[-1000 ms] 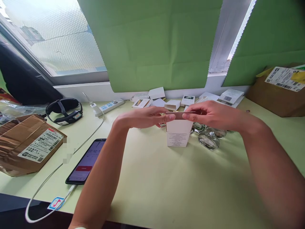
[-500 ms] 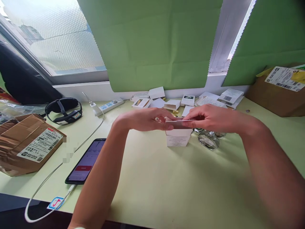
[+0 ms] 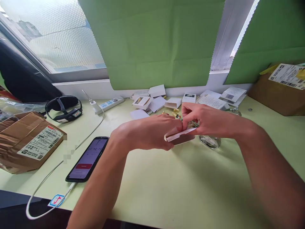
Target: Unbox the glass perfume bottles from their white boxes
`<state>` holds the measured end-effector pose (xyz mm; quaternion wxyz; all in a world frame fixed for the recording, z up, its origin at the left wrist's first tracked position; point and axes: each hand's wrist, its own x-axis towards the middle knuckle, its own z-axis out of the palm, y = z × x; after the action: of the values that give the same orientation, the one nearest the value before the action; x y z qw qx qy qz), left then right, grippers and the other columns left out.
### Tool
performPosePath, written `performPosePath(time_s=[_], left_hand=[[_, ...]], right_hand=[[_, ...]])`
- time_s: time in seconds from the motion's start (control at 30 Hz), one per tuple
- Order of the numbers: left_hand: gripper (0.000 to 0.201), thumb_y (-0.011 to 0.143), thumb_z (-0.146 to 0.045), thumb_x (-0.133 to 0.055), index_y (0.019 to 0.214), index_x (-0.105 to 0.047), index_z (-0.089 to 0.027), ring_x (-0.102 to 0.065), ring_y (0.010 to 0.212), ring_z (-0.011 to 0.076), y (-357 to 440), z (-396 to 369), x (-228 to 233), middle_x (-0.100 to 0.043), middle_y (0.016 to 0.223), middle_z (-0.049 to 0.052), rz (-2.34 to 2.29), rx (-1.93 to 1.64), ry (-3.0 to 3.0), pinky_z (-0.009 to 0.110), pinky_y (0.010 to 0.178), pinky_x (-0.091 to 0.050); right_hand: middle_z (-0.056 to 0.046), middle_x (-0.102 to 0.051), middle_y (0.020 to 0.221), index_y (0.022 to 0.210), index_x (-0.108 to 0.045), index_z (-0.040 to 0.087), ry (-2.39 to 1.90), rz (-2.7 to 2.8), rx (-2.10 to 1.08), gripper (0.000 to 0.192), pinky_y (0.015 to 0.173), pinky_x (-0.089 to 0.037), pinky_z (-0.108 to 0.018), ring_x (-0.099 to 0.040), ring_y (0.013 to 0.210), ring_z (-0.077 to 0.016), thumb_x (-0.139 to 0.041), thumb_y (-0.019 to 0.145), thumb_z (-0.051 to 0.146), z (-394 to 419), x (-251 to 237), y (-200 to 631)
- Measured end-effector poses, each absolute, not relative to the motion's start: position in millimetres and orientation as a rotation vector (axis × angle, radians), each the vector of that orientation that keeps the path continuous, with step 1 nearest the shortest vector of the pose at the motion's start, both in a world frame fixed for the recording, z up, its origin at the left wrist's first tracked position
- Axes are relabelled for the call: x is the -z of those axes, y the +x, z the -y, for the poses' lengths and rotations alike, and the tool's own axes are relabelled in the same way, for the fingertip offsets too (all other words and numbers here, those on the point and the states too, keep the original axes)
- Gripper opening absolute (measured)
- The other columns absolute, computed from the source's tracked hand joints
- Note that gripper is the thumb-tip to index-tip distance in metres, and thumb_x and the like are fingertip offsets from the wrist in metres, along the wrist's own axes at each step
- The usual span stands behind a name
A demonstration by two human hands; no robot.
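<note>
My left hand [image 3: 151, 132] is wrapped round a small white cardboard box [image 3: 182, 137], which is tilted with a flap standing out towards me. Curled over the same box from the other side is my right hand [image 3: 202, 119], its thumb and forefinger pinched at the edge. The fingertips partly hide each other, so what they press inside is not visible. A clear faceted glass bottle [image 3: 210, 142] lies on the table just beyond the right wrist. Small gold caps [image 3: 175, 113] are scattered behind the hands.
Flattened and opened white cartons [image 3: 156, 103] line the wall at the back. On the left are a phone [image 3: 87, 159] on a white cable, a power strip [image 3: 111, 104], a black headset [image 3: 64, 109] and a brown parcel [image 3: 30, 141]. Another parcel [image 3: 278, 95] stands at the right.
The box has been lifted from standing upright on the table and tipped over in my hands. My left hand has turned so its back faces up, and my right fingers have curled inward.
</note>
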<state>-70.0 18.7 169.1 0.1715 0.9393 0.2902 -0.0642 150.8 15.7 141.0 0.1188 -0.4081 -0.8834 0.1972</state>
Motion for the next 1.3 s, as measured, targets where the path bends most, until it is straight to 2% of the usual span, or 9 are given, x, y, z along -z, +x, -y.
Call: performPosePath(time_s=[0.17, 0.23, 0.3, 0.4, 0.6, 0.73, 0.97, 1.17, 1.3], left_hand=[[0.019, 0.087, -0.027, -0.063, 0.106, -0.062, -0.023, -0.06, 0.1, 0.0212, -68.1, -13.7, -171.3, -0.068, 0.106, 0.003, -0.857, 0.215, 2.698, 0.03, 0.087, -0.041], [0.02, 0.087, -0.025, -0.063, 0.107, -0.061, -0.023, -0.06, 0.1, 0.0212, -66.5, -10.9, -171.7, -0.068, 0.105, 0.004, -0.876, 0.22, 2.709, 0.03, 0.086, -0.042], [0.021, 0.088, -0.024, -0.064, 0.108, -0.06, -0.022, -0.06, 0.099, 0.0211, -64.8, -8.5, -172.3, -0.067, 0.106, 0.004, -0.889, 0.215, 2.713, 0.03, 0.086, -0.042], [0.024, 0.087, -0.021, -0.065, 0.11, -0.059, -0.021, -0.061, 0.101, 0.0209, -63.3, -6.4, -173.6, -0.067, 0.109, 0.005, -0.89, 0.229, 2.737, 0.03, 0.086, -0.043], [0.026, 0.087, -0.02, -0.068, 0.112, -0.059, -0.02, -0.061, 0.106, 0.02, -64.8, -6.3, -174.1, -0.067, 0.115, 0.005, -0.895, 0.292, 2.812, 0.029, 0.089, -0.045], [0.02, 0.09, -0.022, -0.065, 0.109, -0.059, -0.017, -0.062, 0.106, 0.0189, -65.1, -7.4, -172.0, -0.068, 0.115, 0.005, -0.873, 0.27, 2.865, 0.029, 0.09, -0.044], [0.008, 0.088, -0.02, -0.068, 0.091, -0.061, -0.016, -0.063, 0.089, 0.0171, -63.6, -11.2, -169.9, -0.069, 0.097, 0.003, -0.876, 0.32, 2.897, 0.027, 0.075, -0.042], [0.017, 0.091, -0.021, -0.065, 0.106, -0.06, -0.016, -0.061, 0.105, 0.0198, -64.8, -17.1, -160.4, -0.068, 0.11, 0.006, -0.849, 0.264, 2.888, 0.029, 0.089, -0.043], [0.014, 0.091, -0.019, -0.064, 0.103, -0.058, -0.016, -0.061, 0.103, 0.0192, -62.7, -18.1, -161.7, -0.066, 0.113, 0.006, -0.899, 0.303, 2.863, 0.028, 0.087, -0.044]], right_hand=[[-0.006, -0.058, 0.124, 0.072, -0.073, 0.024, -1.006, 2.569, -0.57, 0.026, 0.082, -0.045, -0.035, -0.062, 0.098, -0.0225, -0.066, 0.087, 0.044, -18.6, -139.5, 146.1], [-0.005, -0.064, 0.118, 0.071, -0.07, 0.023, -0.971, 2.577, -0.605, 0.022, 0.082, -0.045, -0.036, -0.063, 0.096, -0.0226, -0.064, 0.087, 0.036, -18.6, -139.7, 144.2], [-0.005, -0.069, 0.101, 0.072, -0.069, 0.023, -0.978, 2.587, -0.639, 0.017, 0.076, -0.046, -0.036, -0.064, 0.087, -0.0224, -0.06, 0.087, 0.026, -18.3, -139.7, 142.2], [-0.004, -0.07, 0.087, 0.073, -0.068, 0.025, -1.037, 2.584, -0.656, 0.017, 0.069, -0.044, -0.036, -0.062, 0.079, -0.0229, -0.056, 0.085, 0.02, -17.6, -139.4, 139.3], [-0.004, -0.07, 0.086, 0.071, -0.067, 0.024, -1.072, 2.566, -0.617, 0.022, 0.067, -0.044, -0.035, -0.062, 0.077, -0.0226, -0.055, 0.089, 0.029, -16.8, -137.2, 135.9], [-0.003, -0.069, 0.085, 0.07, -0.064, 0.022, -1.058, 2.568, -0.591, 0.019, 0.064, -0.044, -0.032, -0.06, 0.074, -0.0191, -0.054, 0.087, 0.022, -19.0, -134.0, 136.1], [-0.002, -0.068, 0.086, 0.066, -0.06, 0.023, -0.951, 2.605, -0.513, 0.023, 0.064, -0.043, -0.031, -0.059, 0.074, -0.0181, -0.054, 0.086, 0.014, -24.5, -127.8, 136.1], [-0.002, -0.07, 0.09, 0.068, -0.064, 0.022, -0.97, 2.552, -0.552, 0.021, 0.069, -0.045, -0.03, -0.061, 0.076, -0.0168, -0.056, 0.086, 0.013, -27.8, -123.2, 138.0], [-0.002, -0.07, 0.09, 0.071, -0.067, 0.021, -0.975, 2.536, -0.517, 0.018, 0.069, -0.044, -0.03, -0.061, 0.077, -0.0168, -0.059, 0.086, 0.015, -31.2, -117.9, 139.0]])
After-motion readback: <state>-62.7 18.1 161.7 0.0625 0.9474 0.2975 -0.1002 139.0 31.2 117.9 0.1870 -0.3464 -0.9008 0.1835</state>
